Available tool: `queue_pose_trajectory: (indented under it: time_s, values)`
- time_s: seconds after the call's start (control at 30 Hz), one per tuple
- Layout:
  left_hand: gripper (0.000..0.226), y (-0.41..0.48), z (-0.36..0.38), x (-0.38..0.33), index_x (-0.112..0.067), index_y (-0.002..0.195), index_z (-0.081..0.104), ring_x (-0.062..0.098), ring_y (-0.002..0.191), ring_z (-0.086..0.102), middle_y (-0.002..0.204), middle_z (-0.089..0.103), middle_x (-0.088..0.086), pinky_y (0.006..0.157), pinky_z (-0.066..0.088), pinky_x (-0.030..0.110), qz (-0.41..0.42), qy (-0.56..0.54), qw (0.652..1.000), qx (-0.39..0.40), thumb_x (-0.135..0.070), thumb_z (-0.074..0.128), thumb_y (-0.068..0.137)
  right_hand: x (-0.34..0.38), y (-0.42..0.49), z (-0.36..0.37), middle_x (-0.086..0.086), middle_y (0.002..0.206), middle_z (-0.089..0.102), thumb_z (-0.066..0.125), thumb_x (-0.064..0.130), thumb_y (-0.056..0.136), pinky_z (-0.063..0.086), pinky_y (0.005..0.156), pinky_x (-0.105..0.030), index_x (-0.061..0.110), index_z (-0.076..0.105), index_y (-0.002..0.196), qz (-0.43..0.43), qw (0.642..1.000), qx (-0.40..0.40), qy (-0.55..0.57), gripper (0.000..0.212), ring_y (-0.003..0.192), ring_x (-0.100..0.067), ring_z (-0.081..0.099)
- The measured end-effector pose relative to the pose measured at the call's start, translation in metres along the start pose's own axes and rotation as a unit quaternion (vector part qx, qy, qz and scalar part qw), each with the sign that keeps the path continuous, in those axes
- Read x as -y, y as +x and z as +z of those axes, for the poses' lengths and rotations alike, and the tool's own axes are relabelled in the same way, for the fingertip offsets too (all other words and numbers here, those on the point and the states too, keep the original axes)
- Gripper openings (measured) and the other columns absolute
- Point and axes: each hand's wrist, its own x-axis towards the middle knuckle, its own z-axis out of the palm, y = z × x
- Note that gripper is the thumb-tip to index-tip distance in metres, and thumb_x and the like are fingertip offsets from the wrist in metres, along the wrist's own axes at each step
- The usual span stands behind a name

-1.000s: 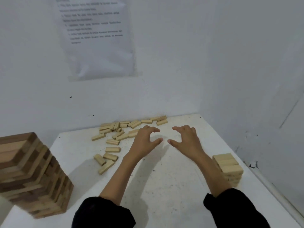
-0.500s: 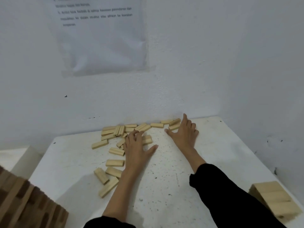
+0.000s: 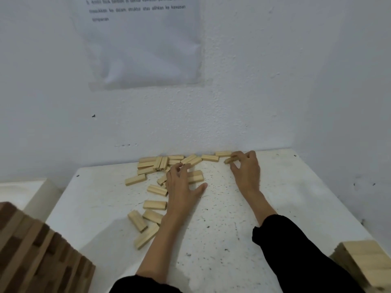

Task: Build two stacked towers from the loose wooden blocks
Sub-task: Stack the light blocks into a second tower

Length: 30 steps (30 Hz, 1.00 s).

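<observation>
Several loose pale wooden blocks (image 3: 156, 190) lie scattered over the far left half of the white table (image 3: 222, 240), many bunched against the wall. My left hand (image 3: 182, 185) lies flat on the middle of the scatter, fingers spread over blocks, thumb out to the right. My right hand (image 3: 246, 169) reaches to the far edge and its fingers curl round one pale block (image 3: 229, 160) by the wall. A tall tower of dark and light blocks (image 3: 36, 252) stands at the near left. A short pale tower (image 3: 364, 265) stands at the near right.
The table sits in a white corner, walls behind and to the right. A paper sheet (image 3: 143, 41) hangs on the back wall. A lower white surface (image 3: 19, 193) lies beyond the table's left edge.
Both hands have reached further towards the wall. The right hand's fingers have curled round a block at the far edge. The view has tipped closer to the wall.
</observation>
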Motion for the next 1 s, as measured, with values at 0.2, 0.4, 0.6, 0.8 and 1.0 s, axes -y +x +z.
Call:
queue_pose_trajectory:
  time_s: [0.2,0.4,0.6,0.8,1.0]
  values:
    - [0.03,0.003,0.002,0.008,-0.021,0.11,0.067,0.009,0.117,0.029,0.127,0.044,0.001,0.104,0.028,0.033,0.039,-0.01,0.999,-0.022,-0.019,0.073,0.081,0.001,-0.013,-0.005,-0.002,0.091,0.046,0.07,0.015,0.083,0.044,0.066,-0.023,0.014,0.067,0.095,-0.027,0.997,-0.024,0.063,0.012,0.078,-0.017,0.054]
    - [0.007,0.002,0.006,0.011,-0.027,0.086,0.076,0.018,0.107,0.047,0.109,0.063,-0.004,0.089,0.028,0.032,0.101,0.104,0.987,-0.068,-0.025,0.074,0.08,0.008,-0.066,-0.033,0.001,0.09,0.046,0.069,0.03,0.083,0.038,0.059,-0.004,0.018,0.068,0.088,-0.047,0.989,-0.034,0.137,0.013,0.07,0.0,0.052]
    - [0.004,-0.016,0.003,0.008,-0.025,0.081,0.074,0.011,0.091,0.061,0.089,0.069,-0.012,0.095,0.022,0.033,0.17,0.141,0.973,-0.067,-0.022,0.075,0.079,0.01,-0.112,-0.057,0.003,0.084,0.045,0.074,0.021,0.078,0.037,0.058,-0.006,0.021,0.069,0.085,-0.002,0.983,0.002,0.186,0.008,0.062,-0.002,0.044]
    - [0.014,-0.058,-0.017,0.009,-0.017,0.099,0.072,0.013,0.09,0.057,0.094,0.066,-0.007,0.079,0.047,0.036,0.139,0.052,0.989,-0.022,-0.021,0.069,0.086,0.013,-0.14,-0.071,-0.001,0.085,0.048,0.076,0.01,0.075,0.037,0.06,-0.005,0.019,0.071,0.088,-0.033,0.977,0.059,0.204,0.016,0.073,0.008,0.05]
    - [0.019,-0.108,-0.047,-0.003,-0.021,0.104,0.069,-0.002,0.084,0.053,0.092,0.056,-0.015,0.07,0.039,0.01,0.09,-0.023,0.996,0.011,-0.023,0.068,0.086,0.006,-0.168,-0.087,0.009,0.087,0.052,0.074,0.019,0.075,0.037,0.074,-0.013,0.03,0.071,0.092,-0.165,0.948,0.22,0.162,0.021,0.085,-0.003,0.05]
